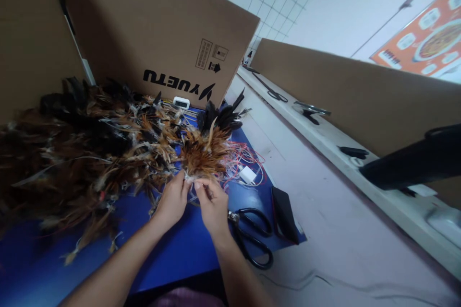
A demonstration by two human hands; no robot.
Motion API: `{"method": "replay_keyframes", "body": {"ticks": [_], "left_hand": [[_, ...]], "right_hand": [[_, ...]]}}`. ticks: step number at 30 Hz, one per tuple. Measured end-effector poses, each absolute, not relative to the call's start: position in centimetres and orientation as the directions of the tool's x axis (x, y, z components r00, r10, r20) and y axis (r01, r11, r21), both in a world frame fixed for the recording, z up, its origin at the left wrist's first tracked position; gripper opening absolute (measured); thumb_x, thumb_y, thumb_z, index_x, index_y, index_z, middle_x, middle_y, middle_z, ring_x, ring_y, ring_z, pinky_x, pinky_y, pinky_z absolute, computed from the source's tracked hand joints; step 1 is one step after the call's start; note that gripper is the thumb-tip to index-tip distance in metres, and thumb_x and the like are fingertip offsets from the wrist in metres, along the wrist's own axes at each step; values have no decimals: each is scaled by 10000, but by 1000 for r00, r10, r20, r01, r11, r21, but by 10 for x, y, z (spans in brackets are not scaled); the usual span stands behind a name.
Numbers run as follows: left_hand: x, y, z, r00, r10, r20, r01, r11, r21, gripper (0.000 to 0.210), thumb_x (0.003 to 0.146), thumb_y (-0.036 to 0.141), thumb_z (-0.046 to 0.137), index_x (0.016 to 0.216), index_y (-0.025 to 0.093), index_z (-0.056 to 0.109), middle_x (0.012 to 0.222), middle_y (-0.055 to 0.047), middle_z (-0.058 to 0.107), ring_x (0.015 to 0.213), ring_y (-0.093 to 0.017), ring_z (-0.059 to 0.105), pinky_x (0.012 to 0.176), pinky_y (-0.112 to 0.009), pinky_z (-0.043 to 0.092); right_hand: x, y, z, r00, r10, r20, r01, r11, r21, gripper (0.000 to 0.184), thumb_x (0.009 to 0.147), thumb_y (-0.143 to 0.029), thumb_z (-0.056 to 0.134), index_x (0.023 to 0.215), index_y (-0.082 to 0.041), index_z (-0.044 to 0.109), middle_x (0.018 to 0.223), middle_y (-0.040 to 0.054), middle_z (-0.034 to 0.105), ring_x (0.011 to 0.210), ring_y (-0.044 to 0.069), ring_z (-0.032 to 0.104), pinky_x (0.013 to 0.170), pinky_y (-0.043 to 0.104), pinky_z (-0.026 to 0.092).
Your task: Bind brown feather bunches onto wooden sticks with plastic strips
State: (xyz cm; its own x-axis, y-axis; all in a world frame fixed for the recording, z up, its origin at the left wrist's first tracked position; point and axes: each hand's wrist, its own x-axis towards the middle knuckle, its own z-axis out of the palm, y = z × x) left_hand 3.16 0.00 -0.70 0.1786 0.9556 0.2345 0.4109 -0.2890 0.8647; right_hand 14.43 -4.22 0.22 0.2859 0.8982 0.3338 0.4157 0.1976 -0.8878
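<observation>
A bunch of brown feathers with black tips (205, 151) fans out away from me over the blue table. At its pale base my left hand (175, 199) pinches the quill ends from the left. My right hand (212, 201) is closed too, thumb and fingertips pressed together at the same base; whether it grips a quill or a thread is too small to tell. Black-handled scissors (248, 232) lie just right of my right wrist. A large heap of loose brown and black feathers (104, 148) spreads to the left of my hands.
Tangled red and white string (245, 158) lies beside a white block (248, 175). A dark flat case (285, 213) rests at the right table edge. Cardboard (162, 24) stands behind the feathers, with a small white device (181, 102) before it. A ledge (324, 139) runs along the right.
</observation>
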Motion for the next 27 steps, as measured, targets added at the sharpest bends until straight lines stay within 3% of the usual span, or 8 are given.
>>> {"method": "replay_keyframes", "body": {"ticks": [4,8,13,16,18,22,27], "left_hand": [[31,2,-7,205,961,184,370,-250,895,222,865,367,371,696,231,416,570,14,496,560,-183,510,571,-290,387],[31,3,-9,225,965,135,312,-203,928,255,865,396,389,685,220,430,572,28,472,552,-164,466,554,-274,357],[30,3,-10,243,968,61,203,-112,973,277,860,429,432,701,204,459,546,52,424,514,-136,386,513,-252,319],[30,3,-11,242,970,32,98,-57,994,294,845,457,476,720,190,487,552,57,420,501,-122,363,492,-239,305],[30,3,-11,236,972,20,27,-28,999,310,829,474,512,724,183,505,560,57,428,501,-116,368,489,-233,310],[30,3,-11,227,974,-11,-62,26,998,332,795,495,573,725,173,530,568,53,450,514,-116,395,495,-232,334],[30,3,-9,228,973,-30,-109,56,993,349,775,506,599,704,171,527,569,51,458,533,-119,416,508,-234,360]], "right_hand": [[148,-34,-3,312,934,171,209,108,-972,153,824,-305,603,836,-172,677,784,28,681,704,144,610,661,260,491],[151,-29,-4,283,953,106,119,74,-990,153,803,-310,612,783,-162,647,681,9,657,630,135,598,599,246,479],[153,-25,-3,261,961,85,107,59,-993,156,790,-312,610,757,-160,632,651,4,647,605,138,605,554,237,476],[152,-27,0,264,946,190,266,118,-957,141,814,-289,586,774,-170,651,697,9,659,634,135,609,595,243,490],[151,-32,1,238,907,347,460,209,-863,146,846,-257,555,794,-185,670,755,15,669,691,134,609,665,250,496],[148,-42,1,70,795,602,765,345,-544,213,918,-202,472,868,-180,679,848,51,665,811,151,604,779,279,479],[147,-46,-1,-139,747,650,943,301,-144,200,943,-204,465,926,-173,662,758,45,617,729,159,561,689,296,432]]}}
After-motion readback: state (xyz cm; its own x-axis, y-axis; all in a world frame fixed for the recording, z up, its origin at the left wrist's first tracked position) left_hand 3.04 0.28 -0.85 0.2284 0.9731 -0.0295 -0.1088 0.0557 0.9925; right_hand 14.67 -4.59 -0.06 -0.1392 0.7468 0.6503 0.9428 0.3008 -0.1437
